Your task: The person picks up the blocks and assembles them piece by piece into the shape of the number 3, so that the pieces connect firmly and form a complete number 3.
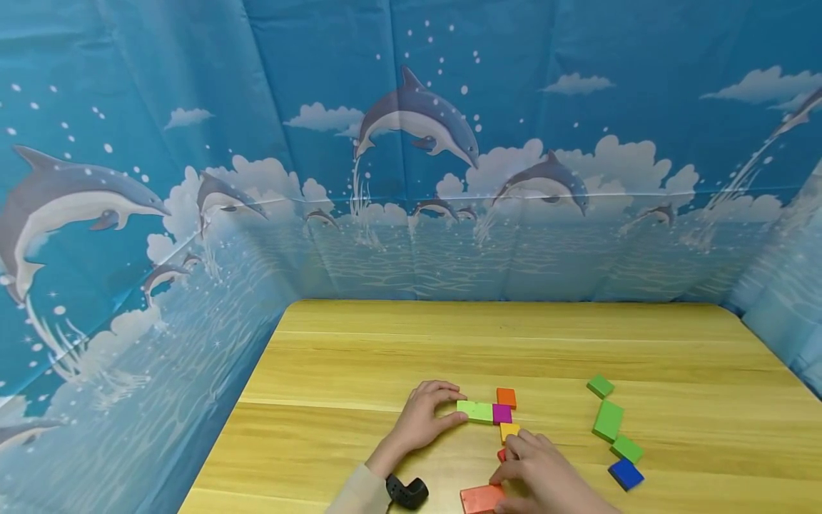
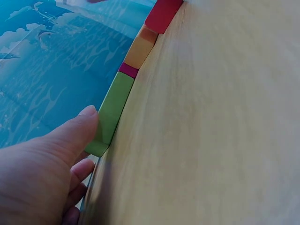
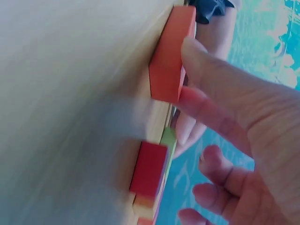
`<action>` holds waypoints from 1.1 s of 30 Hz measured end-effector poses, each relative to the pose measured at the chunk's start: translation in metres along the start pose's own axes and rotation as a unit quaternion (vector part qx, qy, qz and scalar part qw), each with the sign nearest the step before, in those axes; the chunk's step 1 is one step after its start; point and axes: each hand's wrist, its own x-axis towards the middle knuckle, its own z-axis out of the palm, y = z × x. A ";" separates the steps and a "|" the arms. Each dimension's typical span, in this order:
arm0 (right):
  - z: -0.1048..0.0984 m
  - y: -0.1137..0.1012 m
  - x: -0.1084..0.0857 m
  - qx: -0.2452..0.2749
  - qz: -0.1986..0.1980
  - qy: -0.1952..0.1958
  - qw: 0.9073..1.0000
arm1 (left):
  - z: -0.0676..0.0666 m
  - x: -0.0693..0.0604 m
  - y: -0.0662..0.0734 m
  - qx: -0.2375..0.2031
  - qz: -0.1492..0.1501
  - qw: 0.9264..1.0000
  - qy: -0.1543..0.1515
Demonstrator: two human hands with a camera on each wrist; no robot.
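Presently, the left hand (image 1: 420, 420) and right hand (image 1: 542, 471) each pinch a block.
Light-green block (image 1: 477, 411) lies right of the left hand, held by its left end, touching a purple block (image 1: 502, 414); closer in, orange-red block (image 1: 478, 498) lies left of the right hand, gripped by its right end.

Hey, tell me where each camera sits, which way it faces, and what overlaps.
Head view: worn there, facing forward and down across the table toward the dolphin curtain; the left hand and right hand show.
Left wrist view: worn there, facing the light green block; the left hand shows.
Right wrist view: worn there, facing the coral block; the right hand shows, with part of the left hand behind.
Shared: head and left wrist views both show the light green block.
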 end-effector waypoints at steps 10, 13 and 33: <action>0.007 -0.011 0.019 -0.035 0.055 0.042 0.997 | 0.000 -0.001 0.001 0.001 -0.001 1.000 -0.007; 0.011 -0.009 0.024 -0.045 0.072 0.060 0.995 | 0.000 -0.001 0.001 0.004 0.000 1.000 -0.007; 0.000 0.012 0.007 -0.044 0.123 0.024 0.991 | 0.000 -0.001 0.002 0.000 -0.010 1.000 -0.007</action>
